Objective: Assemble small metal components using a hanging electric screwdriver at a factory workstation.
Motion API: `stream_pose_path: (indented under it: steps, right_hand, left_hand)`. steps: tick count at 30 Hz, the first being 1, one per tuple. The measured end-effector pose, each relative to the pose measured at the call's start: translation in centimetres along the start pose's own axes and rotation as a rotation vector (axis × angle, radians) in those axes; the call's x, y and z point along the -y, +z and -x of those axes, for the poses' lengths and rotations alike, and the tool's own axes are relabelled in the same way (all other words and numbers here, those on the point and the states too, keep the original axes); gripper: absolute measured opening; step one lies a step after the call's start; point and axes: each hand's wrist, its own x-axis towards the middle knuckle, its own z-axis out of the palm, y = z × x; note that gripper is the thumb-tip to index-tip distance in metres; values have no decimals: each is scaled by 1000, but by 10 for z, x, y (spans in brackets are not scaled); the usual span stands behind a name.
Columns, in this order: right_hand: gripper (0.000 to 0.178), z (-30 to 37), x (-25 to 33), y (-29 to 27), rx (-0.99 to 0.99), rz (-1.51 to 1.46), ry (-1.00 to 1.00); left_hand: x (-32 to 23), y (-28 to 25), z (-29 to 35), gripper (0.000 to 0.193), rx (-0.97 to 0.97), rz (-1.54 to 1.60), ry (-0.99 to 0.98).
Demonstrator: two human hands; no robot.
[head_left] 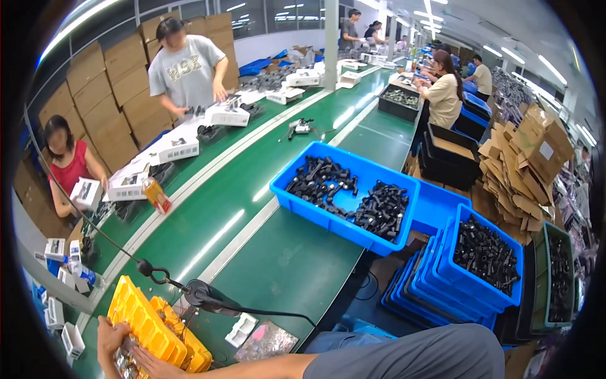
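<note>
Two yellow moulded trays (142, 316) stand tilted, one against the other, at the lower left. My left hand (112, 341) is closed round the left edge of the front tray. My right hand (154, 365) grips the same tray low down, its fingers stretched along the lower edge. Shiny parts and thin wires show between the hands, too partly hidden to name. The rear yellow tray (199, 357) leans just behind, with wires in it. Close by, a black screwdriver-like tool (205, 295) hangs from a cord. A white moulded piece (242, 330) and a clear plastic bag (268, 341) lie right of the trays.
A blue bin (334, 218) of black parts sits across the green bench's right edge. Stacked blue bins (435, 278) stand at the right. Beyond the belt (221, 183), two people handle white boxes (180, 148). An orange can (156, 194) and a small device (302, 127) are farther off.
</note>
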Motion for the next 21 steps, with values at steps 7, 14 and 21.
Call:
stream_pose_path:
  steps: [7,14,21]
  right_hand:
    - [73,13,-1,14,54,-367,-66]
    - [69,24,-24,-52,155,-626,-157]
    - [34,129,-53,-251,12,-1035,-137]
  left_hand:
    - [-21,-23,7,37,86,583,-34]
    - [-124,-33,62,30,-369,1136,-123]
    - [-80,-42,92,27,-394,1614,164]
